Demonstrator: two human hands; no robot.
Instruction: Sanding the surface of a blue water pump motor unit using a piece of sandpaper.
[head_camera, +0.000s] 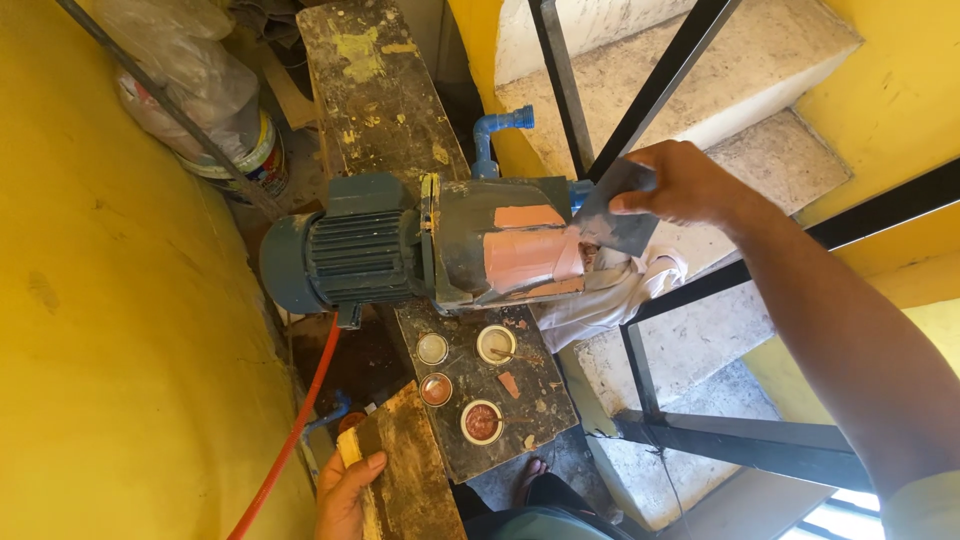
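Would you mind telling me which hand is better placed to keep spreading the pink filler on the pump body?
The right hand, probably. It already holds the flat scraper against the pink patch on the pump. The left hand is low down, gripping the wooden plank's edge, well away from the patch.

Makeshift stairwell workshop — yellow walls (110, 300), concrete stairs (700, 80), paint-stained bench (380, 90).
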